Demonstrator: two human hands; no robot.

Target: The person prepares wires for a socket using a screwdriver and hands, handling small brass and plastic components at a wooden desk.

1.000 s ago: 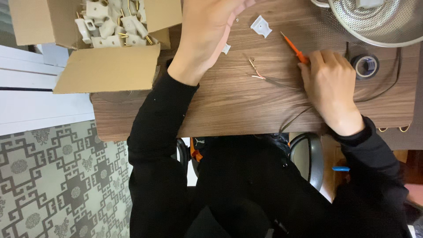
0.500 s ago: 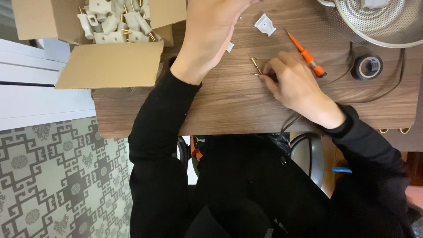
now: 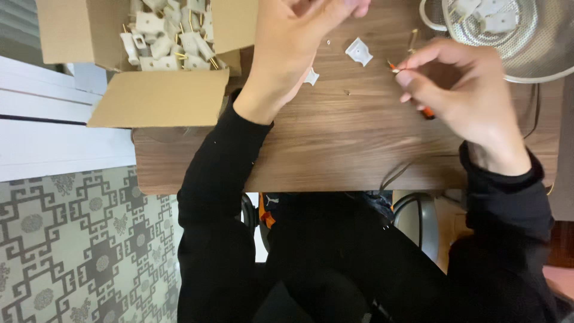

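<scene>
Wood grain: brown laminate counter [image 3: 335, 143], smooth, with a straight front edge over a patterned grey floor.
Change: the right hand [image 3: 460, 90] has lifted off the counter since half a second ago and now hangs higher, nearer the metal colander; the view has also shifted a little.
Right hand: fingers pinched together on a thin brass-coloured pin [image 3: 412, 40] at the thumb and forefinger tips; the orange screwdriver [image 3: 426, 111] lies under the hand, mostly hidden by it.
Left hand: the left hand [image 3: 299, 36] reaches up the counter, fingers curled, their tips cut off by the top edge; I cannot tell what it grips.
White piece: a small white plastic fitting [image 3: 359, 51] lies flat on the counter between the two hands, touching neither.
Box: open cardboard box [image 3: 161, 98] at the left corner, heaped with the same white fittings and brass pins.
Colander: perforated metal colander [image 3: 526, 54] at the right, a few white pieces inside.
</scene>
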